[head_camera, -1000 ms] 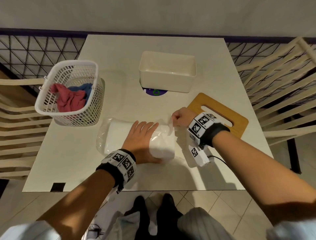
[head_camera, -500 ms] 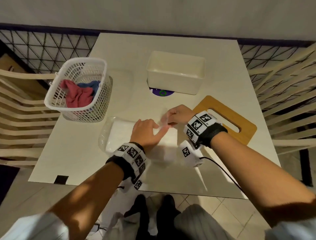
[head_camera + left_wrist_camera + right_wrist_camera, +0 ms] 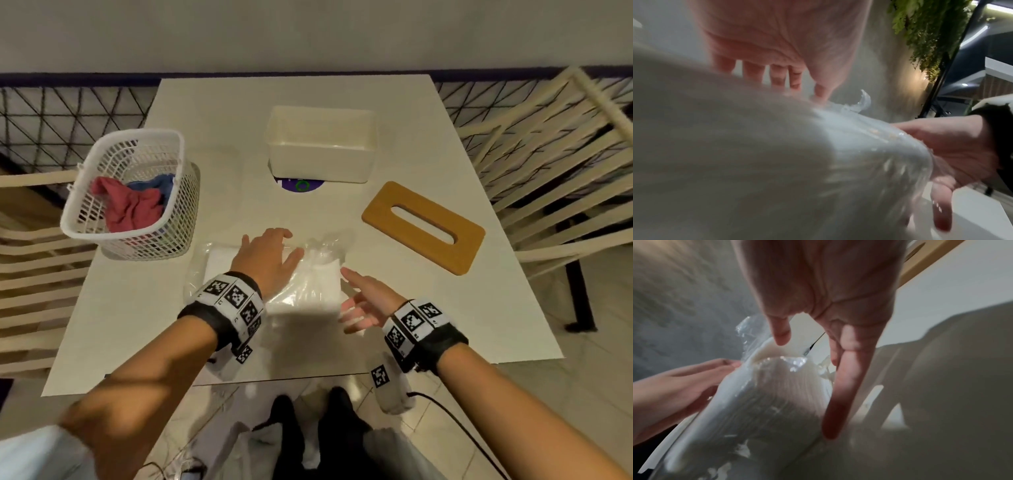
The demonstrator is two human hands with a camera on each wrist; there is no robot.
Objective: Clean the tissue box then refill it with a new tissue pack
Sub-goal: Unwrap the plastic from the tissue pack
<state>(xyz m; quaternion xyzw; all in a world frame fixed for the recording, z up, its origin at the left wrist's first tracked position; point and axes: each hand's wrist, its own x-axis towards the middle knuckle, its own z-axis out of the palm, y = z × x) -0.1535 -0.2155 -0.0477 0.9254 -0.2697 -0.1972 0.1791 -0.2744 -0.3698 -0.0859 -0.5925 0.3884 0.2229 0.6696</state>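
The tissue pack, white tissues in torn clear plastic, lies on the near middle of the table. My left hand presses flat on its top with straight fingers. My right hand is open at the pack's right end, palm facing it; in the right wrist view its fingers lie straight along the tissue pack. Farther back stands the white tissue box, open, and I see nothing inside it. Its wooden slotted lid lies flat to the right.
A white plastic basket with a red cloth and a blue cloth stands at the left. A purple round sticker shows under the box's front. Slatted chairs flank the table on both sides.
My right hand has let go of the plastic wrapper at the pack's far right corner, opened, and dropped back to the pack's near right end. My left hand stays on top.
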